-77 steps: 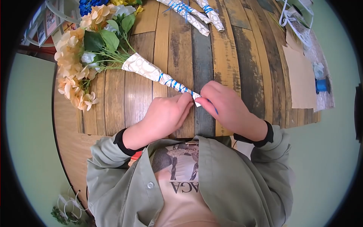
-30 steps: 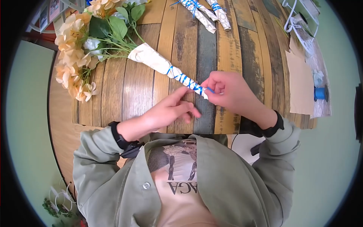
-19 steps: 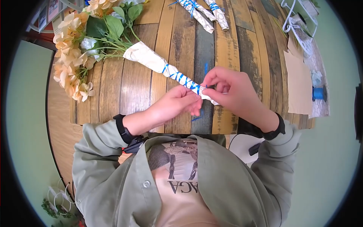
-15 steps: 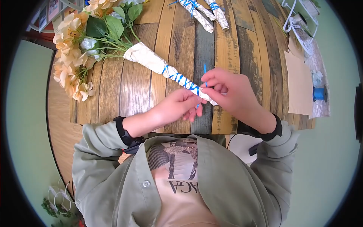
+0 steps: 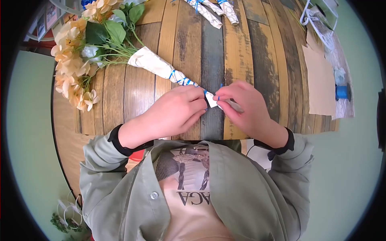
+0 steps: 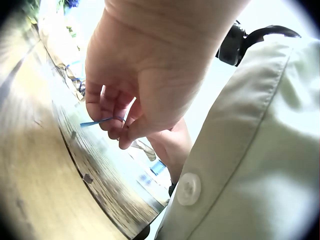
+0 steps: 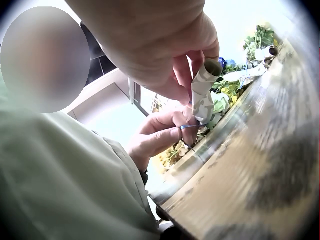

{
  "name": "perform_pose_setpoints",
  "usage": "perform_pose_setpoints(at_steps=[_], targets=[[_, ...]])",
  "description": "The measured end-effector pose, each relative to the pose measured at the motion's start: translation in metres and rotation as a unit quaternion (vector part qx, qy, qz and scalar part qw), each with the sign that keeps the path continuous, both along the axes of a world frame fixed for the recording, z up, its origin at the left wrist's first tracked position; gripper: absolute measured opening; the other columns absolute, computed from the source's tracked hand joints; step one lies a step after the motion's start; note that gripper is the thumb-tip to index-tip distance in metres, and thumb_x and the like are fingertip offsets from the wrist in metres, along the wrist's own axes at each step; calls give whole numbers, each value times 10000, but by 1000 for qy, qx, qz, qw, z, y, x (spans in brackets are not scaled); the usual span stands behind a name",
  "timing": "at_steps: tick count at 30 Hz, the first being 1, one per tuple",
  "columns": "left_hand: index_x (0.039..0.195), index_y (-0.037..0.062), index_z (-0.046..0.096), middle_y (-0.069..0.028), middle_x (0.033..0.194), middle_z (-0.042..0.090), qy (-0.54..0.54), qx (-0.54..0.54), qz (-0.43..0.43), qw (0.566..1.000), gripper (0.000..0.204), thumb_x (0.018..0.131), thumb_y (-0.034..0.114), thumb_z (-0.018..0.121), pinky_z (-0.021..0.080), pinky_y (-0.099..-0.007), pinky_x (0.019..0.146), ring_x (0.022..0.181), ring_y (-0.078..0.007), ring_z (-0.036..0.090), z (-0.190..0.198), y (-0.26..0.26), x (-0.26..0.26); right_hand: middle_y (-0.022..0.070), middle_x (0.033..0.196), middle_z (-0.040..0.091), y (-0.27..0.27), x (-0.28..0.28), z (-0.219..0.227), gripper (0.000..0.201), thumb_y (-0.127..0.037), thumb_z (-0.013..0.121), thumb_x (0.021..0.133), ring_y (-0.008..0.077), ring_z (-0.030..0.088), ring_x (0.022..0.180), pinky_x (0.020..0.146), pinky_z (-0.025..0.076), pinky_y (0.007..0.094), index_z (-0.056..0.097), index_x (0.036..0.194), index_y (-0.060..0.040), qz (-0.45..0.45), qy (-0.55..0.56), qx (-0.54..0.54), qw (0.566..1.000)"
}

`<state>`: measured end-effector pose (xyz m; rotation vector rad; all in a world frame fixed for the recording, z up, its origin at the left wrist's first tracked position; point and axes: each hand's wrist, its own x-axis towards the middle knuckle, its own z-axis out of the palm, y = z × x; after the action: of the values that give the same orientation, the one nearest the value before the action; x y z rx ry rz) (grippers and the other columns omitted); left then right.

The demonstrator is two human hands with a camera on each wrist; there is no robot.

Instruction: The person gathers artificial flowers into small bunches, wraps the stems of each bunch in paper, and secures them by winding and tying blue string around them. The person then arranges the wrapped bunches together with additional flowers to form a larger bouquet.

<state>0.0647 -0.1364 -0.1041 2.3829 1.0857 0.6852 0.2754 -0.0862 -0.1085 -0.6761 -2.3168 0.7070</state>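
Observation:
A bouquet of peach flowers (image 5: 72,54) with green stems lies at the left of the table, its stems wrapped in a patterned white paper cone (image 5: 149,62). Blue ribbon (image 5: 183,80) criss-crosses the narrow part of the wrap. At its lower end my left hand (image 5: 171,108), back up, pinches a ribbon tail (image 6: 90,123) between thumb and fingers. Across the paper tip (image 5: 211,100) my right hand (image 5: 247,104) pinches ribbon between thumb and fingertips. Seen from the right wrist, the rolled paper end (image 7: 204,82) is an open tube, with ribbon stretched below it to the left fingers.
Several similar ribbon-tied paper wraps (image 5: 205,12) lie at the back. On the right are brown paper (image 5: 319,84), a blue ribbon spool (image 5: 342,92), clear wrapping film and a white wire rack (image 5: 319,24). The table's front edge (image 5: 177,139) is close to my body.
My left hand, loosely open beneath the wrap a second ago, has turned back-up and now pinches the ribbon. The right hand stays at the paper tip. The view has shifted slightly.

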Motion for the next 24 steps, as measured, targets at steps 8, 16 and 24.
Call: perform_pose_setpoints(at_steps=[8, 16, 24], targets=[[843, -14, 574, -139, 866, 548, -82, -34, 64, 994, 84, 779, 31, 604, 471, -399, 677, 781, -329, 563, 7, -1, 14, 87, 905, 629, -28, 4, -9, 304, -110, 583, 716, 212, 583, 741, 580, 456, 308, 605, 999, -1, 30, -20, 219, 975], [903, -8, 569, -164, 1064, 584, -29, -1, 62, 998, 66, 852, 27, 544, 477, -380, 720, 820, -338, 585, 13, 13, 19, 125, 960, 640, -42, -2, -35, 211, -81, 630, 682, 264, 630, 953, 709, 528, 321, 645, 881, -11, -67, 28, 260, 963], [866, -20, 564, -167, 1044, 585, -105, -87, 34, 990, 114, 895, 62, 491, 457, -326, 756, 856, -292, 586, 57, 9, 24, 137, 963, 652, -44, -2, -37, 129, -60, 651, 763, 267, 639, 926, 698, 534, 315, 646, 876, 3, -119, 206, 82, 968]])
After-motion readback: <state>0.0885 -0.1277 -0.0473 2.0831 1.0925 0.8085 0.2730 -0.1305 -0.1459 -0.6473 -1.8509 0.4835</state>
